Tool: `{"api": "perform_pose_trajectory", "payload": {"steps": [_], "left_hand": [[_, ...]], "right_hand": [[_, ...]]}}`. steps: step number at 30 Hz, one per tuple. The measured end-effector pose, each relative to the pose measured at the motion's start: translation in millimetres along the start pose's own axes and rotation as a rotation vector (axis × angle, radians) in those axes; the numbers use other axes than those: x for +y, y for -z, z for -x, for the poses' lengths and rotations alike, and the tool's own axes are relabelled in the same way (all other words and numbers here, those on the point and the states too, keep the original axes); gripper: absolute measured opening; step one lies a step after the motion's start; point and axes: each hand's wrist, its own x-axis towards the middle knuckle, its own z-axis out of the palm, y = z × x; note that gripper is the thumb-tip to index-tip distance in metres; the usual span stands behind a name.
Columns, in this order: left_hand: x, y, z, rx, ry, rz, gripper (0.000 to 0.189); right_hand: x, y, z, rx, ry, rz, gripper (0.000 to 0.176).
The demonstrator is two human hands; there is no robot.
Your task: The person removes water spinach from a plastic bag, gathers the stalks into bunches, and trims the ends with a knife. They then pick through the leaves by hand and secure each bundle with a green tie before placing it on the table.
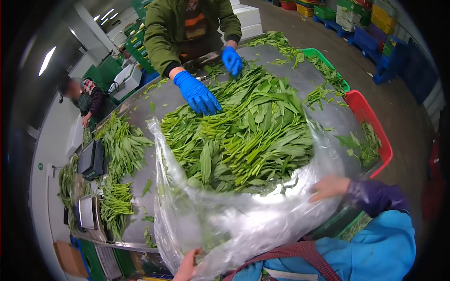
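A large clear plastic bag (262, 220) lies spread over the near side of the metal table, its mouth around a big heap of leafy green vegetables (253, 126) with long stems. At the bag's bottom near edge, my left hand (187, 266) is closed on the plastic, fingers pinched together. My right hand (329, 187) is against the bag's right side, blurred by motion, so I cannot tell if its fingers grip the film. Across the table, a co-worker's blue-gloved hands (199, 96) rest on the far side of the heap.
Bunches of the same greens (119, 145) lie at the left, beside scales (90, 159). A red crate (368, 117) and a green crate (323, 65) stand along the right table edge. Another person (89, 98) stands at the far left. Stacked crates (370, 37) line the wall.
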Motion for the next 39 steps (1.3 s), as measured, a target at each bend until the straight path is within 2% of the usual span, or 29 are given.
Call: {"api": "perform_pose_trajectory", "payload": {"steps": [1,3,4,5,6,7,8,9,11,12,14,15,17,18,19,21,23,24,26,27,29,30,32,34,35,36,37,38,39], "left_hand": [[0.3,3.3,-10.6,-0.003,-0.002,0.005,0.041],[-17.8,0.5,-23.4,-0.34,0.346,-0.059,0.066],[-26.2,-8.4,-24.1,-0.266,0.211,-0.017,0.063],[-25.7,-8.6,-27.1,-0.258,0.213,-0.014,0.063],[-22.7,-4.9,-34.1,-0.259,0.092,-0.184,0.062],[-17.3,-0.2,-41.8,-0.261,-0.031,-0.353,0.063],[-9.3,4.3,-48.4,-0.262,-0.035,-0.354,0.063],[-0.1,8.2,-56.1,-0.116,-0.155,-0.395,0.062],[28.5,10.5,-75.9,0.095,-0.372,-0.537,0.06],[45.0,7.5,-87.4,0.163,-0.468,-0.641,0.06],[62.1,-5.7,-110.8,0.201,-0.659,-0.893,0.069],[62.2,-8.9,-121.4,0.196,-0.679,-0.88,0.069],[51.0,-19.3,-143.2,0.052,-0.872,-1.042,0.063],[35.3,-21.0,-153.5,0.02,-0.901,-1.192,0.051],[28.3,-16.7,-151.5,0.021,-0.905,-1.188,0.051],[14.5,-4.2,-143.3,-0.353,-0.599,-1.125,0.037],[-2.0,29.7,-117.1,-0.259,-0.631,-1.039,0.032],[-7.5,52.7,-102.6,-0.185,-0.585,-1.0,0.031],[-36.7,95.2,-82.8,-0.031,-0.506,-0.976,0.033],[-53.6,112.9,-75.7,0.047,-0.475,-0.991,0.035],[-61.9,139.2,-60.9,-0.028,0.098,-0.954,0.045],[-83.4,150.7,-55.7,-0.025,0.104,-0.956,0.045],[-142.1,158.8,-41.7,-0.099,0.34,-0.873,0.058],[-190.0,144.4,-17.0,-0.382,0.414,-0.578,0.069],[-203.1,134.6,-4.7,-0.521,0.386,-0.416,0.07],[-212.9,120.1,12.0,-0.484,0.396,-0.192,0.066],[-202.1,106.2,24.2,-0.444,0.418,-0.087,0.067],[-209.6,92.7,22.7,-0.656,0.474,0.115,0.068],[-175.6,76.1,25.7,-0.712,0.482,0.327,0.066]], "right_hand": [[30.6,-8.0,12.0,-0.037,-0.104,0.05,0.072],[59.1,-11.8,48.1,-0.19,-0.322,0.006,0.08],[57.4,-20.3,64.5,-0.116,-0.355,0.03,0.082],[49.7,-33.9,75.0,-0.038,-0.388,0.05,0.083],[39.0,-51.7,76.4,0.017,-0.447,0.128,0.076],[22.4,-64.8,77.0,0.017,-0.447,0.129,0.076],[1.7,-75.4,77.1,0.067,-0.305,0.107,0.071],[-20.6,-85.5,75.6,0.12,-0.168,0.082,0.065],[-73.5,-98.0,72.9,0.078,-0.129,0.168,0.047],[-86.7,-110.9,70.7,0.191,0.021,0.233,0.041],[-109.9,-128.1,69.4,0.4,0.248,0.388,0.035],[-119.4,-132.7,70.6,0.364,0.253,0.447,0.034],[-132.1,-132.5,78.6,0.459,0.308,0.41,0.033],[-134.6,-136.8,80.4,0.456,0.298,0.409,0.033],[-135.3,-140.1,81.4,0.447,0.258,0.434,0.032],[-138.5,-141.5,82.0,0.439,0.229,0.466,0.031],[-150.9,-136.5,78.7,0.459,0.188,0.386,0.033],[-162.9,-128.8,75.7,0.463,0.197,0.384,0.033],[-194.5,-102.8,63.8,0.667,0.292,0.188,0.035],[-207.0,-90.8,53.0,0.722,0.318,0.195,0.036],[-231.3,-70.1,29.2,0.807,0.349,0.213,0.037],[-242.9,-64.1,16.5,0.834,0.357,0.225,0.036],[-263.3,-59.6,-9.9,0.773,0.317,0.292,0.036],[-267.6,-59.4,-25.4,0.724,0.288,0.314,0.036],[-262.0,-60.9,-29.6,0.703,0.339,0.308,0.037],[-256.6,-63.4,-31.4,0.68,0.388,0.298,0.038],[-250.1,-67.4,-29.3,0.677,0.39,0.29,0.038],[-242.2,-70.9,-24.4,0.642,0.385,0.175,0.041],[-237.8,-70.2,-21.3,0.605,0.381,0.069,0.044]]}}
